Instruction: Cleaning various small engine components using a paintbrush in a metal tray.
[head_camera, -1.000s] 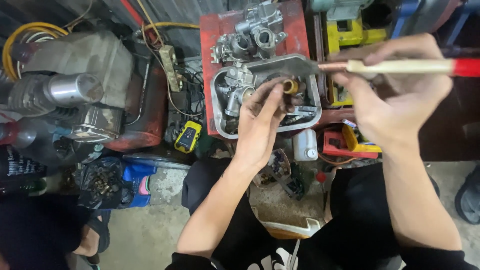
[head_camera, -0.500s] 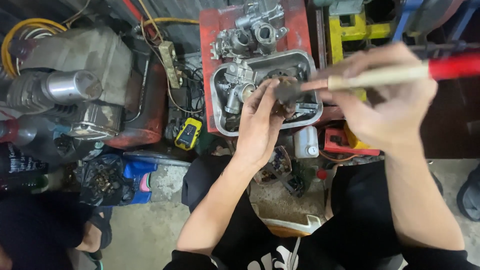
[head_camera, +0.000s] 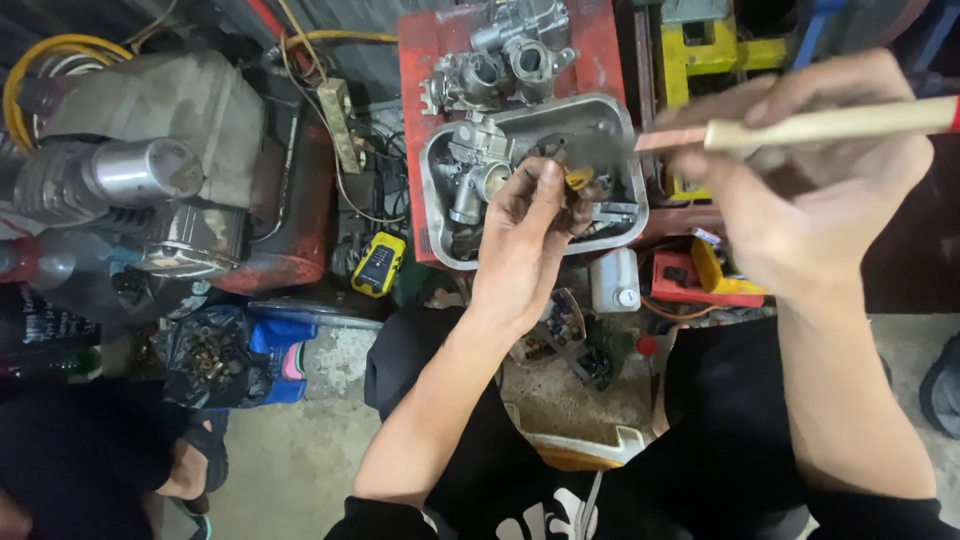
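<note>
Left hand (head_camera: 528, 235) pinching small brass part (head_camera: 577, 180), right hand (head_camera: 800, 190) gripping brush (head_camera: 800, 128), above cluttered metal tray (head_camera: 440, 215).

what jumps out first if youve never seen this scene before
Centre frame, the left hand pinches a small yellowish part over a metal tray of grey carburetor pieces. The right hand looms large at the right, holding a wooden-handled brush whose bristles point at that part. At far left sits a bulky grey engine, with a small yellow meter on the floor beside it.
</note>
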